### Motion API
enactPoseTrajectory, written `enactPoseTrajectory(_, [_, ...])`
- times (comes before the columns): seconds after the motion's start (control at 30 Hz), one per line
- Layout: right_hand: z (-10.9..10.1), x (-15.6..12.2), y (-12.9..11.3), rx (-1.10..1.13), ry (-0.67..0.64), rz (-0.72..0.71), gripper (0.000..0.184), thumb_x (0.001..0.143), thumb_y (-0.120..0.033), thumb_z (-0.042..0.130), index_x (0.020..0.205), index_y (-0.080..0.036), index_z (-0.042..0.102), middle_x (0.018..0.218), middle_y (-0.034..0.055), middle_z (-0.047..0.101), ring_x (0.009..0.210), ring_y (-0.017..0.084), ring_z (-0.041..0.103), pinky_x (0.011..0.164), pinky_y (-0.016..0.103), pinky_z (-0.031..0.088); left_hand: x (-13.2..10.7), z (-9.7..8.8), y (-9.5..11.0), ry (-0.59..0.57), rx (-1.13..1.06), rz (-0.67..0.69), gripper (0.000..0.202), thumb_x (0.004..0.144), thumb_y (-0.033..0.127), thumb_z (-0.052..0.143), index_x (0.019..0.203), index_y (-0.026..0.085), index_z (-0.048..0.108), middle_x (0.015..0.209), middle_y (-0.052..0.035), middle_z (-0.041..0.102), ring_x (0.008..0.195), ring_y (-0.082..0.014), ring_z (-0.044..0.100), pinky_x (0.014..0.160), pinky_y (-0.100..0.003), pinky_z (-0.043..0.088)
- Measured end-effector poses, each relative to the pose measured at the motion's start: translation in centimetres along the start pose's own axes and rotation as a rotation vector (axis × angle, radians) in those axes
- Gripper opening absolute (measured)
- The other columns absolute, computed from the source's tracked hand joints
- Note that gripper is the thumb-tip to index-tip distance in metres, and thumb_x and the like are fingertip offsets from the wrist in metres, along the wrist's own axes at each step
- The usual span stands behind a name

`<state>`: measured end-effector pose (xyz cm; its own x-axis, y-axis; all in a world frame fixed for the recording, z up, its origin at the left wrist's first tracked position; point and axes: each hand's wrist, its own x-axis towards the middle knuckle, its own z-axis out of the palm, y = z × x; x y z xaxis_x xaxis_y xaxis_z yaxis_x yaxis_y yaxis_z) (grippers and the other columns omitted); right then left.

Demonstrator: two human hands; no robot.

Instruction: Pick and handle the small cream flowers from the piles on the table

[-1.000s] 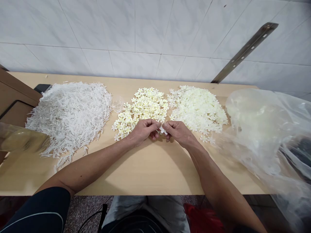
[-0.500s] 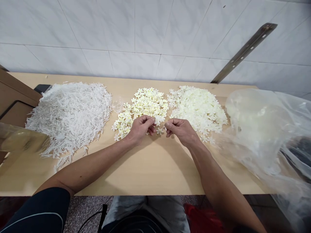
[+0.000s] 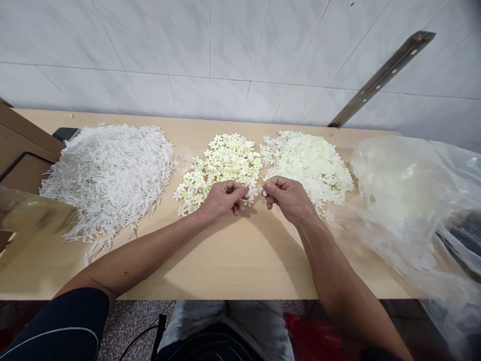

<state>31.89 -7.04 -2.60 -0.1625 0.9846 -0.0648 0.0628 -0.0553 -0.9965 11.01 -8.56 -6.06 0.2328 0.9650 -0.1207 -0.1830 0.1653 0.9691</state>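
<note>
Strands: heaped at the left of the frame, probably kept apart so they do not mix with the flowers.
Yellow flowers: at centre on the worktop, seemingly placed there for easy reach of both hands.
Pale flowers: right of centre, a narrow gap likely keeping the two heaps distinct.
Bag: at the right edge, beside the pale heap.
Left hand: thumb and forefinger drawn together by a loose flower; whether the grip holds it, I cannot tell.
Right hand: tight fingertip grip on a pale bit, perhaps because it is tiny.
Pose: forearms angle inward, fingertips facing, slightly apart.
</note>
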Motion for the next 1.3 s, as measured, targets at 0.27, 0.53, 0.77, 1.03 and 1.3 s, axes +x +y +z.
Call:
enactPoseTrajectory(0.27, [-0.9, 0.1, -1.3, 0.042, 0.125, -0.027, 0.048, 0.065, -0.059, 0.095, 0.071, -0.019, 0.068, 0.06, -0.0013, 0.057, 0.046, 0.009, 0.044, 0.04, 0.025, 0.044, 0.1, 3.5, -0.4, -0.083, 0.012, -0.103, 0.019, 0.09, 0.027, 0.077, 0.093, 0.01, 0.068, 0.073, -0.0071, 0.072, 0.052, -0.0134, 0.069, 0.049, -0.022, 0.056])
enactPoseTrajectory(0.53, [-1.0, -0.2, -1.0, -0.03, -0.009, 0.0, 0.042, 0.068, -0.052, 0.096, 0.078, -0.019, 0.073, 0.07, 0.0017, 0.067, 0.056, 0.013, 0.06, 0.053, 0.027, 0.056, 0.6, 3.3, 0.4, -0.146, -0.093, -0.068, 0.038, 0.093, 0.03, 0.075, 0.123, 0.01, 0.066, 0.11, -0.017, 0.076, 0.063, -0.0175, 0.076, 0.061, -0.03, 0.063])
enactPoseTrajectory(0.77, [-0.6, -0.5, -0.5, -0.058, -0.124, 0.012, 0.039, 0.078, -0.054, 0.089, 0.082, -0.019, 0.073, 0.074, 0.0027, 0.068, 0.065, 0.015, 0.062, 0.06, 0.028, 0.059, 0.7, 0.9, 1.1, 0.023, -0.134, 0.041, 0.031, 0.092, 0.041, 0.073, 0.102, 0.012, 0.071, 0.087, -0.0064, 0.071, 0.059, -0.0129, 0.072, 0.052, -0.022, 0.055])
enactPoseTrajectory(1.03, [0.9, -0.6, 0.0, -0.031, -0.151, 0.007, 0.047, 0.085, -0.063, 0.079, 0.074, -0.02, 0.064, 0.066, 0.0013, 0.063, 0.059, 0.015, 0.062, 0.057, 0.03, 0.059, 0.0, 0.7, 0.8, 0.017, -0.079, 0.066, 0.027, 0.092, 0.038, 0.07, 0.099, 0.012, 0.071, 0.078, -0.0031, 0.066, 0.051, -0.0114, 0.066, 0.044, -0.021, 0.05])
enactPoseTrajectory(1.3, [1.1, -0.8, 0.3, -0.066, -0.191, 0.008, 0.053, 0.082, -0.071, 0.078, 0.075, -0.021, 0.063, 0.066, 0.001, 0.064, 0.059, 0.016, 0.063, 0.057, 0.029, 0.058, 0.1, 0.6, 0.7, -0.074, -0.086, 0.024, 0.039, 0.089, 0.05, 0.076, 0.1, 0.013, 0.071, 0.083, -0.0046, 0.068, 0.055, -0.0126, 0.069, 0.047, -0.022, 0.053])
